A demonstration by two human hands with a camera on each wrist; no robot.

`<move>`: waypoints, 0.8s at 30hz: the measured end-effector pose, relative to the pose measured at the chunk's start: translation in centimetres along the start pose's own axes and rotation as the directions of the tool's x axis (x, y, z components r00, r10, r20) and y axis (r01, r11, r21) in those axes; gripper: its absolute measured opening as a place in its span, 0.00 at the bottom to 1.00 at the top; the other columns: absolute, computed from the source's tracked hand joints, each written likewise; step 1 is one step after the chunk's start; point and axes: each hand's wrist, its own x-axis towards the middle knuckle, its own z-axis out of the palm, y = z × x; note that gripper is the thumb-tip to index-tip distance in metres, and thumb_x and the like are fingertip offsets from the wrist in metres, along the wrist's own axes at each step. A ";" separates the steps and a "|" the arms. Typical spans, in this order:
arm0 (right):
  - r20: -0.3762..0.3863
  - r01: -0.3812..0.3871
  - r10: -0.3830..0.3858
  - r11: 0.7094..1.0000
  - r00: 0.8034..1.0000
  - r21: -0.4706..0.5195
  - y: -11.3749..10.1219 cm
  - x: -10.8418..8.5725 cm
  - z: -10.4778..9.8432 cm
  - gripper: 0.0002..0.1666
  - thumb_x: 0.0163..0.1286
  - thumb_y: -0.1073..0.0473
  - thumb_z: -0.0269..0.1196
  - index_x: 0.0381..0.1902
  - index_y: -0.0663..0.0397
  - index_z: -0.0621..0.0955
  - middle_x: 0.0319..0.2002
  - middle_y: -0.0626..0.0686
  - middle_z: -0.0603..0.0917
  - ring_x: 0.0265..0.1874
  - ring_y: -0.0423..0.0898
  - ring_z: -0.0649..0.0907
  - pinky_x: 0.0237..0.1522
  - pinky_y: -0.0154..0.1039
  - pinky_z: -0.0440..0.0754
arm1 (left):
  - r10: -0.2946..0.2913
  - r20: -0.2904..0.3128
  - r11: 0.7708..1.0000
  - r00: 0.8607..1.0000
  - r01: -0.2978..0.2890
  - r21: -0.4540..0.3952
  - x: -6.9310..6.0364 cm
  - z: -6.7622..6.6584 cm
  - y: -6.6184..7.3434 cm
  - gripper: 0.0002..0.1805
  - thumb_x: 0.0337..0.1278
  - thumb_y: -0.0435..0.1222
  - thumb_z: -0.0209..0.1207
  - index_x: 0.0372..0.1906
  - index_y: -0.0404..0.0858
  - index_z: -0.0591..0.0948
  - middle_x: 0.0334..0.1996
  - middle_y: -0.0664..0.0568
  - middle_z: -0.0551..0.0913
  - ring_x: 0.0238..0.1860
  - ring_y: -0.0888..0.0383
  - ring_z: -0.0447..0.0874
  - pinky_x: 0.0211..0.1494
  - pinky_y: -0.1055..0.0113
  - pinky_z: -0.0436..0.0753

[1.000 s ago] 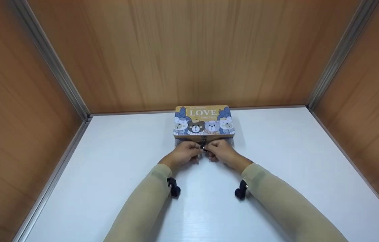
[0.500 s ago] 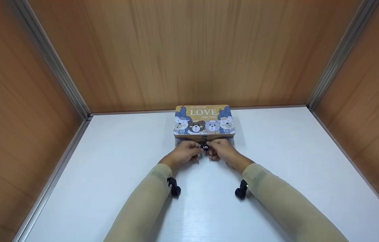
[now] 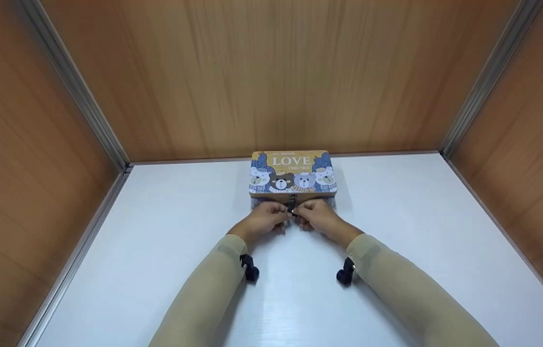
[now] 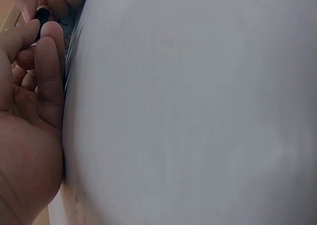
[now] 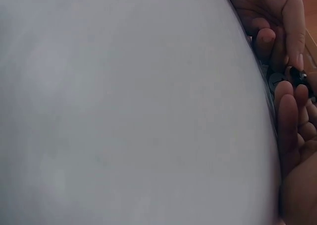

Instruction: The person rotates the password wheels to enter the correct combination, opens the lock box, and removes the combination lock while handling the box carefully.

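Observation:
A rectangular tin box (image 3: 292, 164) with "LOVE" and cartoon bears on its closed lid stands at the back of the table. At the middle of its front hangs a small black padlock (image 3: 291, 209), mostly covered by fingers. My left hand (image 3: 261, 220) pinches the padlock from the left between thumb and fingers. From the right, my right hand (image 3: 320, 218) pinches it with thumb and forefinger. In the right wrist view, light marks show on the black padlock (image 5: 298, 76), too small to read. The left wrist view shows the padlock (image 4: 42, 17) between both hands' fingertips.
The white table (image 3: 179, 207) lies under the arms. A wood-grain panel (image 3: 281, 77) rises close behind the box, with side panels joined by grey metal posts (image 3: 78, 91). Black wrist cameras (image 3: 250, 270) hang from both sleeves.
Half a second ago my right fingertips were slightly drawn back and more of the padlock showed; now they are on it again. The left hand and the box have stayed put.

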 end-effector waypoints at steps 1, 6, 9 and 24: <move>0.003 0.000 0.000 1.000 1.000 0.001 0.0 0.0 0.0 0.12 0.82 0.59 0.65 0.41 0.61 0.91 0.26 0.48 0.85 0.24 0.40 0.85 0.29 0.31 0.87 | 0.000 0.001 1.000 1.000 0.000 0.000 0.0 0.0 0.0 0.12 0.84 0.33 0.62 0.58 0.28 0.87 0.40 0.52 0.86 0.33 0.60 0.87 0.40 0.69 0.88; 0.010 -0.017 0.017 1.000 1.000 0.025 0.0 0.0 -0.1 0.17 0.85 0.57 0.64 0.36 0.60 0.89 0.24 0.47 0.84 0.22 0.40 0.85 0.28 0.31 0.86 | 0.004 -0.007 1.000 1.000 -0.004 -0.007 0.0 0.1 -0.1 0.12 0.83 0.33 0.62 0.57 0.28 0.87 0.41 0.51 0.86 0.33 0.59 0.87 0.40 0.69 0.89; 0.006 -0.027 0.027 0.999 1.000 0.046 -0.1 0.1 -0.1 0.19 0.86 0.55 0.62 0.32 0.56 0.87 0.23 0.47 0.84 0.21 0.40 0.85 0.27 0.31 0.86 | 0.005 -0.013 1.000 1.000 -0.006 -0.015 0.2 0.1 -0.2 0.11 0.82 0.33 0.63 0.55 0.29 0.87 0.40 0.51 0.86 0.32 0.59 0.87 0.40 0.69 0.89; 0.000 -0.018 0.018 0.999 1.000 0.047 -0.1 0.0 -0.1 0.07 0.77 0.60 0.69 0.41 0.57 0.92 0.25 0.47 0.86 0.23 0.40 0.86 0.27 0.31 0.86 | -0.007 -0.013 1.000 1.000 0.006 -0.016 0.2 0.1 -0.1 0.11 0.83 0.33 0.62 0.55 0.29 0.87 0.39 0.52 0.85 0.32 0.59 0.87 0.39 0.69 0.89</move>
